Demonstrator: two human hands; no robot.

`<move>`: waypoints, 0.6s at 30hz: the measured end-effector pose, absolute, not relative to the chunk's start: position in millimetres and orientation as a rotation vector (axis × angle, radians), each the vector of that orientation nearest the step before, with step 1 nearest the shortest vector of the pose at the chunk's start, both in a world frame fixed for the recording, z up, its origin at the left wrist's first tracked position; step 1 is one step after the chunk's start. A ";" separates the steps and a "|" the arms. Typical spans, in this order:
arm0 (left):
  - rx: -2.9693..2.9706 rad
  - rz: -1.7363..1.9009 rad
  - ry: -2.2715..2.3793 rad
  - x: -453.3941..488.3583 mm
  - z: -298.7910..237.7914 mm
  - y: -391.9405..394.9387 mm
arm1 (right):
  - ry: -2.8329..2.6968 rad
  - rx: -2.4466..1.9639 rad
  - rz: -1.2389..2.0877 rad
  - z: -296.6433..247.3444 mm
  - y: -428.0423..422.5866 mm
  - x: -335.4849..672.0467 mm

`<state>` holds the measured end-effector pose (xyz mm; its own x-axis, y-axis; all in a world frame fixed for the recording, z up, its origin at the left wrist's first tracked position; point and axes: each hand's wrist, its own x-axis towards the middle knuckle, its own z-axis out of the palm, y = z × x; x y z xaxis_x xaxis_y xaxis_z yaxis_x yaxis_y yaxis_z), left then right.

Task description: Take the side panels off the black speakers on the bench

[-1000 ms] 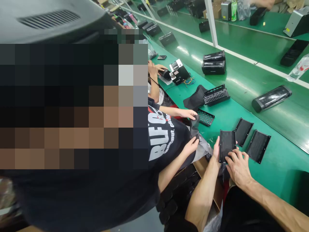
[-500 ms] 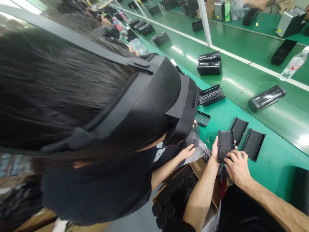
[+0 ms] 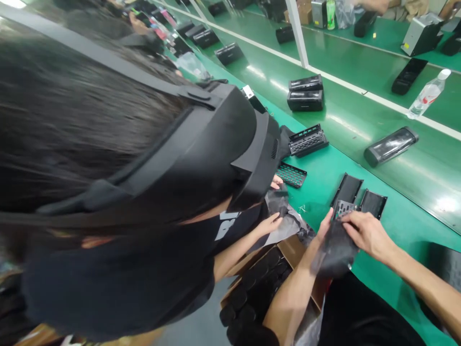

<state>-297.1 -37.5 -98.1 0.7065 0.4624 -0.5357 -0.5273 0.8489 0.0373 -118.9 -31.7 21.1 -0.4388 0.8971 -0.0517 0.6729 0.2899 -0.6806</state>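
My left hand point(image 3: 326, 225) grips a black perforated panel point(image 3: 345, 207) by its left side, just above the table's front edge. A thin black sheet point(image 3: 336, 254) hangs toward me from the panel, and slotted holes show at the panel's far end. My right hand point(image 3: 369, 233) has thumb and fingers pinched on the sheet near those holes. Just beyond lie two more black panels, the left one point(image 3: 347, 186) partly behind the held panel and the right one point(image 3: 375, 203) behind my right hand. Dark surfaces cover the insides of both.
At my left a co-worker wearing a black headset point(image 3: 248, 154) handles a dark sheet point(image 3: 277, 199). Perforated panels point(image 3: 308, 141) lie beyond. Black speaker-like units point(image 3: 391, 146) and a water bottle point(image 3: 428, 94) stand farther off. A cardboard box point(image 3: 293, 250) of black parts sits below.
The black sheet, which lay flat inside the held panel, is now pulled toward me, baring slotted holes. My right hand has closed into a pinch, and the panel has tilted.
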 end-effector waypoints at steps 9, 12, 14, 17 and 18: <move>0.029 0.146 0.240 -279.0 -111.8 -31.8 | -2.185 -1.555 0.767 -29.3 -21.5 -66.8; 0.122 0.248 0.427 -263.4 -117.4 -37.3 | -2.181 -1.401 0.846 -23.6 -41.3 -57.7; 0.204 0.304 0.618 -252.4 -120.5 -41.2 | -2.148 -1.320 0.929 -23.9 -54.6 -49.9; 0.314 0.367 0.886 -245.7 -120.9 -41.2 | -2.006 -1.407 0.987 -34.6 -61.7 -36.5; 0.342 0.389 0.961 -248.5 -119.4 -39.3 | -1.936 -1.486 0.982 -40.4 -59.9 -32.0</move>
<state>-248.5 -39.3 -119.4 0.5142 0.4649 -0.7208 -0.1680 0.8787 0.4469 -32.0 -59.9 -40.4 -0.2754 0.9607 -0.0350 0.5958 0.1419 -0.7905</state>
